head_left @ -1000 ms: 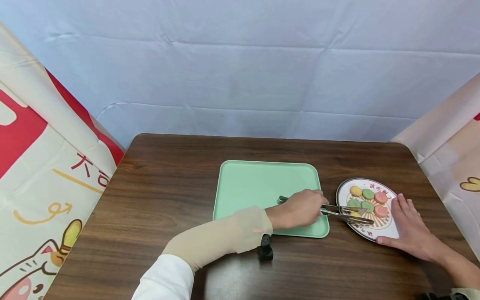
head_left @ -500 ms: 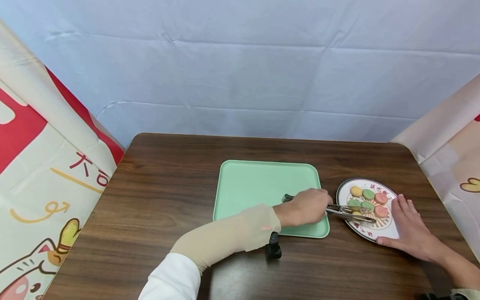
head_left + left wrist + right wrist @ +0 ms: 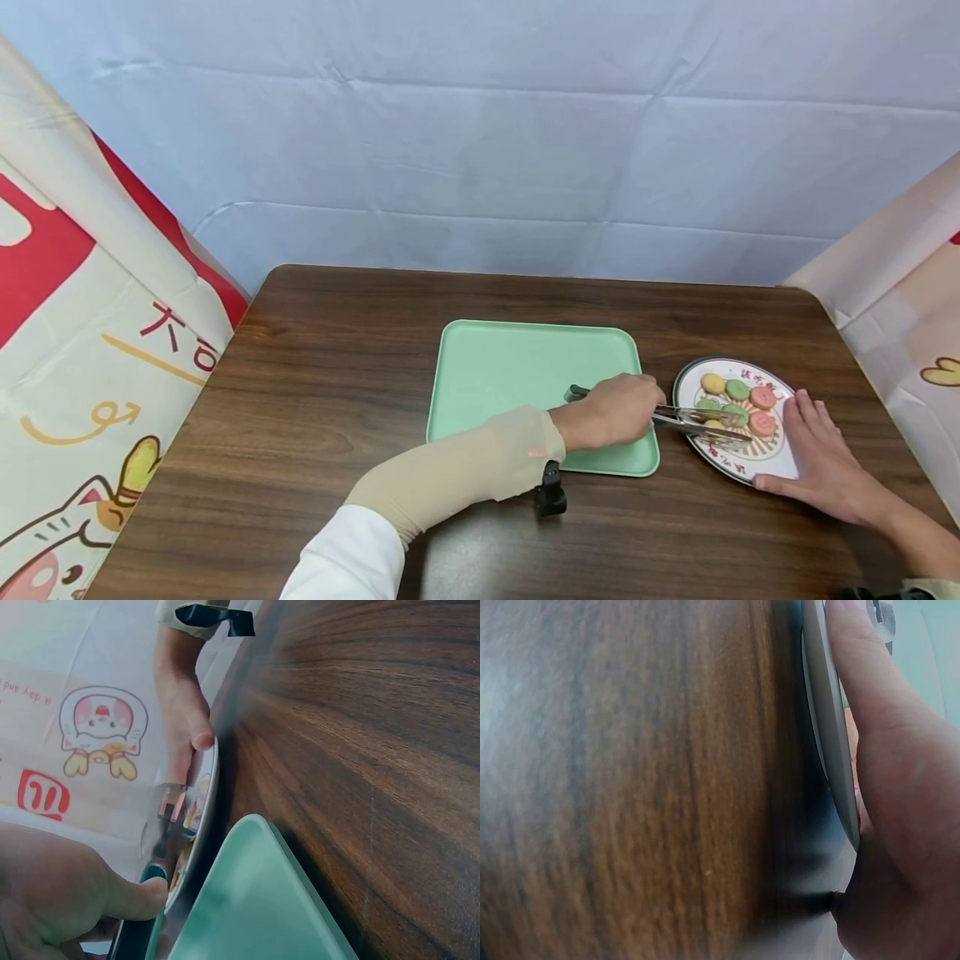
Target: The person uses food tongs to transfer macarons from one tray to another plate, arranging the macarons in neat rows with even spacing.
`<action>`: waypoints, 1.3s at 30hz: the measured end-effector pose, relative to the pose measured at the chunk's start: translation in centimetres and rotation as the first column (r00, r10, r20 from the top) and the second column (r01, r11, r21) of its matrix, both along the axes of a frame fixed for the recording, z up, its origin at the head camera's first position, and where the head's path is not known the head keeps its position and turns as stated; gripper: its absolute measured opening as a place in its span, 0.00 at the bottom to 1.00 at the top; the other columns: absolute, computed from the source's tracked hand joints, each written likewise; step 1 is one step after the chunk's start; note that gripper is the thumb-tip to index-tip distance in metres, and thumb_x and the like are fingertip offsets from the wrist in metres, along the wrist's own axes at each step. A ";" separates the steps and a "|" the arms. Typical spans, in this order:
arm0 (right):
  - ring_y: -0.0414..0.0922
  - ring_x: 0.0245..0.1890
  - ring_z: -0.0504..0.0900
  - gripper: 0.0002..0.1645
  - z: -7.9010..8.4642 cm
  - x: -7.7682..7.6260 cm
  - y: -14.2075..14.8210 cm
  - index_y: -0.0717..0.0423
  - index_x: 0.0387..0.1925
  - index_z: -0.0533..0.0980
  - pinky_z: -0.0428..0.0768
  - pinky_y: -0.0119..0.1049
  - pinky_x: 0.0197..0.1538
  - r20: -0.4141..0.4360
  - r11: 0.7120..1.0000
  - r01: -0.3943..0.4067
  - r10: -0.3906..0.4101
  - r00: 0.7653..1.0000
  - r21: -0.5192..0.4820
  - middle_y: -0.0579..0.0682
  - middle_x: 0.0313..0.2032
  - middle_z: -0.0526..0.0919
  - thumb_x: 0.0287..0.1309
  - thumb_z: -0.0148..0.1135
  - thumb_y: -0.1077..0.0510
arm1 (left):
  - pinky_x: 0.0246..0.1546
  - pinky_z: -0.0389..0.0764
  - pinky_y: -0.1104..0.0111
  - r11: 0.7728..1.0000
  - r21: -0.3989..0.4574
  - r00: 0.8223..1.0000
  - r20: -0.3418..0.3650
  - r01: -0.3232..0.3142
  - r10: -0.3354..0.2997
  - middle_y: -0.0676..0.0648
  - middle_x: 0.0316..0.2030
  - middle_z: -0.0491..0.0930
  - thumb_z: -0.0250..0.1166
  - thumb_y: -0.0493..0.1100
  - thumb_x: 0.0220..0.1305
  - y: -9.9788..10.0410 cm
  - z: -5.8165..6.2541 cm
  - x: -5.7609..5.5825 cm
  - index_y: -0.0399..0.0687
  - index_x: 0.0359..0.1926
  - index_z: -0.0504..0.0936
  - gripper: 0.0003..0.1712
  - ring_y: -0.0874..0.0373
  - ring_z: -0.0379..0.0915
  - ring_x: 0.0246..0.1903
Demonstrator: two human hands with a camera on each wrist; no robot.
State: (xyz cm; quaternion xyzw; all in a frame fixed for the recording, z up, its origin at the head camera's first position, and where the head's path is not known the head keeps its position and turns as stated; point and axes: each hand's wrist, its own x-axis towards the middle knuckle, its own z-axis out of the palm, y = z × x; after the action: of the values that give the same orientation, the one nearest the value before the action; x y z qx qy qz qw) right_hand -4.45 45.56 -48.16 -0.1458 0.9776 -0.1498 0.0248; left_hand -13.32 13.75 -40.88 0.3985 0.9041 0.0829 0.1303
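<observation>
My left hand (image 3: 622, 408) grips a pair of metal tongs (image 3: 686, 419) with dark handles, above the right side of the pale green tray (image 3: 525, 367). The tongs' jaws reach over a round white plate (image 3: 750, 369) with red lettering. Several small round macaron-like cookies lie on it: green (image 3: 737, 389), yellow (image 3: 712, 383) and pink (image 3: 762, 422). Whether the tips pinch a cookie, I cannot tell. On the plate's right edge rests my right hand (image 3: 821, 467), fingers extended; in the right wrist view its thumb (image 3: 870, 675) lies along the rim.
A brown wooden table (image 3: 337, 375) carries the tray and the plate, which stand side by side with a narrow gap. Behind it hangs a pale cloth (image 3: 487, 150). Printed cloths hang at the left (image 3: 112, 375) and right (image 3: 922, 333).
My left hand and the tongs have moved slightly right, further over the plate, then nearly stopped. My right hand and the plate have stayed put.
</observation>
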 end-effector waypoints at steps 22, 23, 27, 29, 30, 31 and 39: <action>0.66 0.74 0.18 0.77 0.4 0.1 -0.2 0.85 0.72 0.34 0.15 0.41 0.71 0.015 1.000 0.009 -0.008 1.000 -0.016 0.82 0.72 0.27 0.54 0.74 0.39 | 0.25 0.74 0.74 0.999 -0.022 0.999 0.025 -0.023 0.024 0.61 0.43 0.76 0.62 0.40 0.72 0.2 0.4 0.1 0.66 0.58 0.85 0.19 0.66 0.71 0.37; 0.67 0.74 0.18 0.76 0.5 0.1 -0.3 0.85 0.71 0.34 0.15 0.41 0.71 0.017 1.000 0.010 -0.009 1.000 -0.017 0.82 0.72 0.27 0.54 0.73 0.39 | 0.25 0.74 0.74 0.999 -0.022 0.999 0.029 -0.027 0.027 0.61 0.44 0.76 0.61 0.39 0.72 0.3 0.4 0.1 0.66 0.58 0.84 0.20 0.66 0.71 0.37; 0.67 0.75 0.19 0.76 0.8 0.1 -0.5 0.86 0.71 0.35 0.15 0.41 0.72 0.018 1.000 0.013 -0.013 1.000 -0.012 0.84 0.71 0.29 0.54 0.74 0.39 | 0.27 0.74 0.74 0.999 -0.029 0.999 0.031 -0.024 0.025 0.61 0.44 0.75 0.61 0.41 0.73 0.2 0.3 0.2 0.66 0.60 0.83 0.20 0.66 0.70 0.38; 0.67 0.75 0.19 0.76 0.8 0.1 -0.5 0.86 0.71 0.35 0.16 0.41 0.72 0.018 1.000 0.012 -0.012 1.000 -0.007 0.84 0.71 0.29 0.55 0.73 0.38 | 0.28 0.74 0.74 0.999 -0.031 1.000 0.023 -0.019 0.019 0.60 0.44 0.75 0.62 0.42 0.73 0.2 0.3 0.2 0.66 0.60 0.83 0.19 0.66 0.71 0.38; 0.66 0.75 0.19 0.76 0.8 0.1 -0.5 0.87 0.71 0.35 0.16 0.41 0.72 0.018 1.000 0.013 -0.012 1.000 -0.005 0.84 0.71 0.29 0.55 0.73 0.38 | 0.28 0.74 0.74 0.999 -0.032 1.000 0.019 -0.015 0.016 0.60 0.44 0.75 0.62 0.43 0.73 0.2 0.3 0.2 0.66 0.60 0.83 0.19 0.66 0.71 0.39; 0.66 0.75 0.19 0.76 0.8 0.1 -0.5 0.87 0.71 0.35 0.16 0.41 0.72 0.016 1.000 0.012 -0.012 1.000 -0.004 0.84 0.71 0.30 0.55 0.73 0.38 | 0.28 0.74 0.74 0.999 -0.032 1.000 0.017 -0.014 0.015 0.60 0.44 0.75 0.63 0.43 0.73 0.1 0.3 0.2 0.66 0.60 0.83 0.19 0.66 0.71 0.39; 0.64 0.75 0.17 0.77 0.7 -0.1 -0.3 0.86 0.71 0.34 0.15 0.40 0.71 0.027 1.000 0.015 -0.015 1.000 -0.002 0.83 0.71 0.28 0.55 0.74 0.39 | 0.29 0.74 0.74 1.000 -0.017 1.000 0.025 -0.001 0.001 0.60 0.45 0.75 0.64 0.44 0.71 0.0 0.4 0.2 0.66 0.62 0.82 0.21 0.65 0.71 0.40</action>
State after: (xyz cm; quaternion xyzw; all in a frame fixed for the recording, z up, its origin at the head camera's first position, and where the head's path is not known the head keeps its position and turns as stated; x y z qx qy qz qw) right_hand -4.54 45.24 -47.49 -0.1362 0.9781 -0.1528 0.0366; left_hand -13.11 13.71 -40.52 0.3959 0.9032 0.0803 0.1449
